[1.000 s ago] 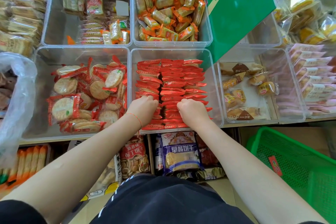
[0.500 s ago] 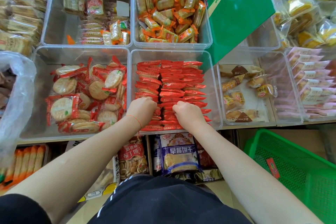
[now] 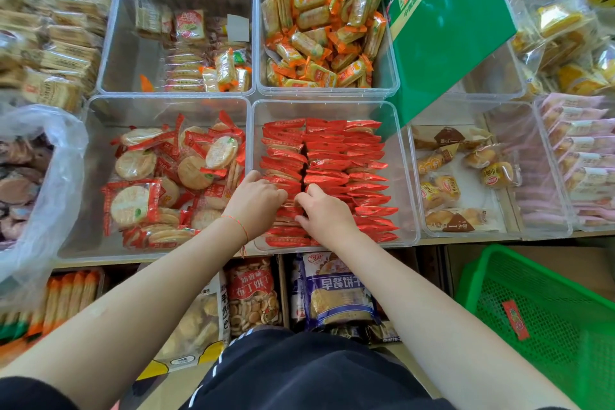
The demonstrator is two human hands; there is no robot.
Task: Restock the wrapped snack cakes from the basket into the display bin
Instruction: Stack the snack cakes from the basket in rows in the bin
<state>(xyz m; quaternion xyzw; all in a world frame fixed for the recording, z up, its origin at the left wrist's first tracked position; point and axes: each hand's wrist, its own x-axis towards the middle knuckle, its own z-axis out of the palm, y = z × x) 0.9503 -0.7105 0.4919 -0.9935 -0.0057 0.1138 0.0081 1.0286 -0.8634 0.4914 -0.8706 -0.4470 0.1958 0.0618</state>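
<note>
Restocking appears nearly complete: both the left hand (image 3: 256, 201) and right hand (image 3: 324, 213) grip red wrapped snack cakes (image 3: 346, 156) standing in rows inside the display bin (image 3: 404, 176), while the basket (image 3: 545, 319) to the right hand's outer side shows almost empty.

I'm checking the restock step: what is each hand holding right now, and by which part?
Both the left hand and the right hand curl their fingers over the top edges of the red-wrapped packets standing in the clear bin.
</note>
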